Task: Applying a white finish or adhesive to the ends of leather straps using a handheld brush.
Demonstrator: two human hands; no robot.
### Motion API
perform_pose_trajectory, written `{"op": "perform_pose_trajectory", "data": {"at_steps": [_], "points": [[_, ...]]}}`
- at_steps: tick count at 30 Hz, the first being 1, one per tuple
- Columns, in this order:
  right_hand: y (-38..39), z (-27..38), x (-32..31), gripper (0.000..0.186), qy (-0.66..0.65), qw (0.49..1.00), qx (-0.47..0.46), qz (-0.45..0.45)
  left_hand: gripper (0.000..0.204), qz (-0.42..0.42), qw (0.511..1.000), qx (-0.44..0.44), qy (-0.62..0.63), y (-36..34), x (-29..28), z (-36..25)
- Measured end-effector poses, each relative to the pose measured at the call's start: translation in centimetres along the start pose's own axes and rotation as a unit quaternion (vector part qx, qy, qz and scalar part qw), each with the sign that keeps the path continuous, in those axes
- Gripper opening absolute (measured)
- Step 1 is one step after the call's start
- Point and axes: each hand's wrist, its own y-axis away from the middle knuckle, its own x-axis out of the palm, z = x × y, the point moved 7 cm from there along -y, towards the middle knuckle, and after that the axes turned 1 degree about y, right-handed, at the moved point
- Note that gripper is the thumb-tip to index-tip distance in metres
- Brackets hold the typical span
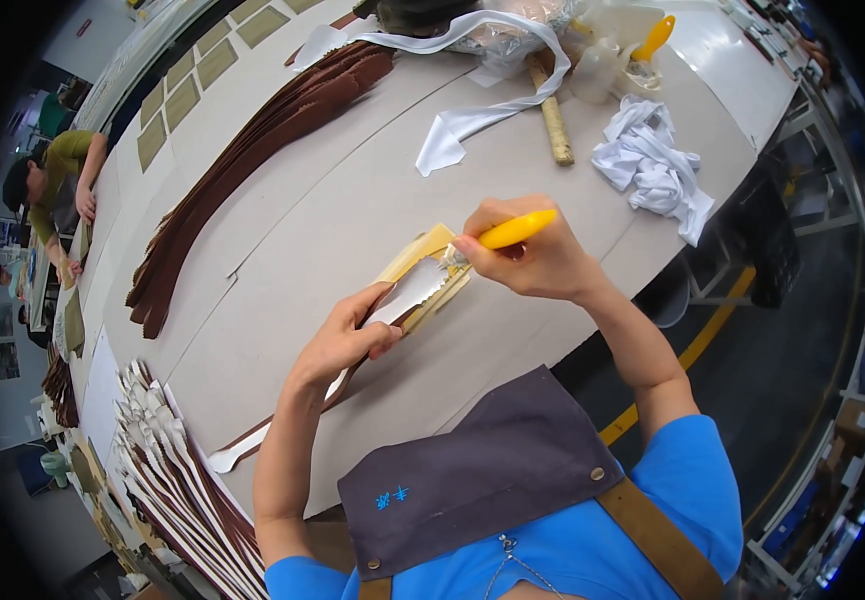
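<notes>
My right hand (pixel 543 262) grips a brush by its yellow handle (pixel 520 229), and the pale bristles touch the far end of a long strip (pixel 415 287). That strip is brown along its edge, white on the upturned face, and jagged at its border. Under it lies a yellowish board (pixel 415 250) with ragged edges. My left hand (pixel 338 338) pinches the strip at the near end of the board. From there the strip trails toward me, ending in a white tip (pixel 225 460) on the table (pixel 283 240).
Stacked brown strips (pixel 253 150) curve across the far left; white-faced strips (pixel 168 450) fan out near left. Toward the right lie a stick (pixel 554 125), a white band (pixel 445 142), crumpled white cloth (pixel 651 160) and a pot (pixel 603 75) with another yellow-handled tool. A co-worker (pixel 63 185) works at left.
</notes>
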Motion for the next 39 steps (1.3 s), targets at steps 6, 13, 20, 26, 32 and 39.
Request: {"op": "perform_pose_trajectory", "data": {"at_steps": [6,13,20,26,32,39], "points": [[0.3,1.0,1.1,0.013,0.016,0.997,-0.061,0.047,0.032,0.031,0.999,-0.001,0.023,-0.3,0.3,0.4],[0.4,0.6,0.9,0.013,0.013,0.998,-0.055,0.015,0.030,0.028,0.999,-0.007,0.019,0.0,0.0,0.5],[3.3,-1.7,-3.9,0.008,-0.034,0.992,0.084,-0.092,0.042,-0.018,0.999,0.027,0.001,0.3,-0.2,-4.0],[6.0,-5.9,-14.9,0.019,-0.086,0.902,0.170,-0.389,0.044,-0.003,0.932,0.352,0.088,4.1,-1.9,-22.0],[7.4,-7.0,-22.5,0.022,-0.053,0.857,0.118,-0.498,0.037,-0.097,0.848,0.454,0.258,11.7,-7.1,-26.9],[6.6,-12.8,-26.4,0.019,-0.063,0.806,0.138,-0.572,0.012,-0.288,0.669,0.441,0.524,12.7,-16.1,-3.9]]}}
